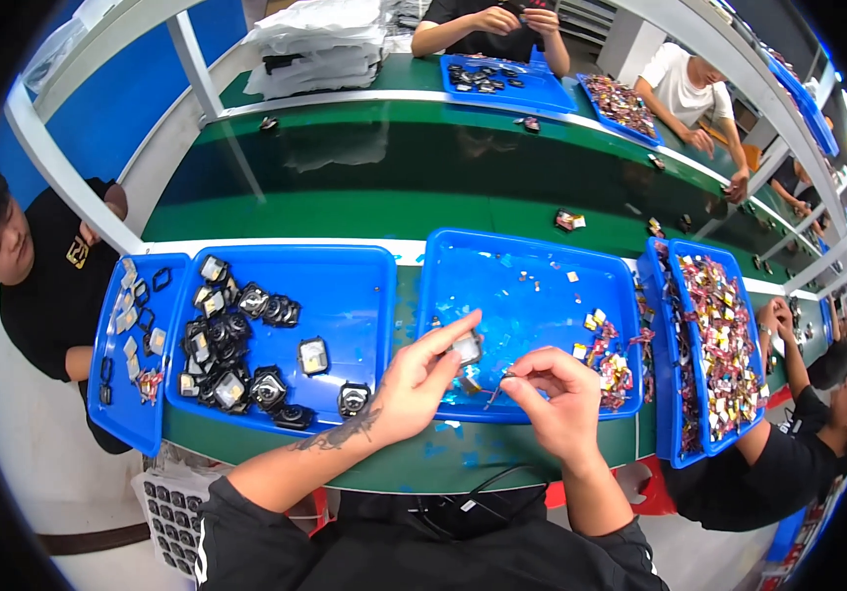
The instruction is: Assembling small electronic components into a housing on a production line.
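Over the middle blue tray [502, 286], my left hand [412, 389] is closed on a small square part with a pale face and dark frame [466, 347]. My right hand [559, 399] sits just to its right, thumb and fingertips pinched together. A thin reddish wire [492, 396] shows by those fingertips; its far end is too small to make out. Beneath my hands the tray holds small blue film scraps and, at its right side, a heap of small wired parts [611, 369] in red, yellow and white.
Black square housings [217, 345] crowd the tray on the left [350, 295]. Farther left, a narrower tray [128, 424] holds frames and pale pieces. Stacked trays at right carry many wired parts [714, 335]. A green conveyor [423, 212] runs beyond a white rail; several people sit around.
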The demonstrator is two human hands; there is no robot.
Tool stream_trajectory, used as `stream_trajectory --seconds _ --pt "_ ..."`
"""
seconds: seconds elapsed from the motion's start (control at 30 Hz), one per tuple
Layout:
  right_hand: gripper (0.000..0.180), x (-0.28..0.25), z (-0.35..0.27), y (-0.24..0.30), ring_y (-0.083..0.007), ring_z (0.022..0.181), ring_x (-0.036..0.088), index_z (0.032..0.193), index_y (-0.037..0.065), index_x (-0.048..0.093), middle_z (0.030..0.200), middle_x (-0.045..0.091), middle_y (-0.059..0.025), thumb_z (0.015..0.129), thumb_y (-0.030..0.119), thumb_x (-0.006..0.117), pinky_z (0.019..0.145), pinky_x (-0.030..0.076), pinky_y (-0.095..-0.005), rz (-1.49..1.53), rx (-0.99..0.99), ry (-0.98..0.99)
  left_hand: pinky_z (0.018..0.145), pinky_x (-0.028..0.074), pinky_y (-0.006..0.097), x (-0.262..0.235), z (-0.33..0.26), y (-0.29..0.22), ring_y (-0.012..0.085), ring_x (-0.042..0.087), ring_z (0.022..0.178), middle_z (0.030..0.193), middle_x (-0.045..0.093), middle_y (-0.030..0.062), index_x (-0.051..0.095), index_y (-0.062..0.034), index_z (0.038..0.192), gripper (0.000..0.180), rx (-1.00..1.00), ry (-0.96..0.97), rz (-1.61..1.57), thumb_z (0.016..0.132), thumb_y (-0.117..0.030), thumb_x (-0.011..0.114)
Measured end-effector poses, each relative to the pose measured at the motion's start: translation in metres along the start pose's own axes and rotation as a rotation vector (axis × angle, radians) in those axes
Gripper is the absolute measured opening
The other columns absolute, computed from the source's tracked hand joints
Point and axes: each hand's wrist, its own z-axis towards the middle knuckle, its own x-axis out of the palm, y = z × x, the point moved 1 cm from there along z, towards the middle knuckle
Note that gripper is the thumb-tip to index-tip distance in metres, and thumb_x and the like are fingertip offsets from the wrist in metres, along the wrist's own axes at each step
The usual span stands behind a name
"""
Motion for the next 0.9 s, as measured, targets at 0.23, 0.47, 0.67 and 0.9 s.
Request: stream_trajectory --seconds 0.23,0.47,0.67,0.9 --pt "0.012 0.018 0.011 0.012 -0.0074 0.062 0.058 0.087 -0.001 0.069 0.079 0.067 -0.0063 0.077 -0.003 0.073 0.055 0.046 -0.0209 -0.363 -0.118 -0.04 0.105 0.041 0.034 0.012 -0.006 -0.004 0.0201 0.05 0.124 0.133 0.051 0.0148 0.03 0.001 0.144 0.05 0.011 0.034 -0.154 0.097 0.002 0.045" --pt "0.012 0.02 0.007 0.019 -0.0125 0.051 0.052 0.087 0.004 0.068 0.071 0.064 -0.0065 0.077 -0.001 0.072 0.048 0.041 -0.0266 -0.474 -0.153 -0.051 0.103 0.042 0.033 0.011 -0.008 -0.008 0.0196 0.051 0.122 0.133 0.051 0.0144 0.035 0.0015 0.142 0.046 -0.015 0.115 -0.154 0.097 0.001 0.046" --pt "0.012 0.019 0.007 0.02 -0.0116 0.051 0.049 0.087 0.004 0.068 0.071 0.063 -0.0066 0.077 -0.002 0.072 0.047 0.041 -0.0264 -0.503 -0.213 -0.024 0.102 0.044 0.033 0.006 -0.007 -0.003 0.019 0.052 0.121 0.133 0.051 0.0141 0.034 0.0015 0.143 0.046 0.008 0.152 -0.102 0.098 0.001 0.045" --pt "0.011 0.018 0.009 0.016 -0.0108 0.051 0.048 0.087 0.002 0.069 0.072 0.062 -0.0061 0.078 -0.002 0.071 0.047 0.039 -0.0261 -0.46 -0.183 -0.028 0.101 0.045 0.033 0.005 -0.008 -0.005 0.0201 0.051 0.122 0.135 0.05 0.0152 0.033 0.0019 0.144 0.047 0.006 0.165 -0.042 0.098 0.001 0.045"
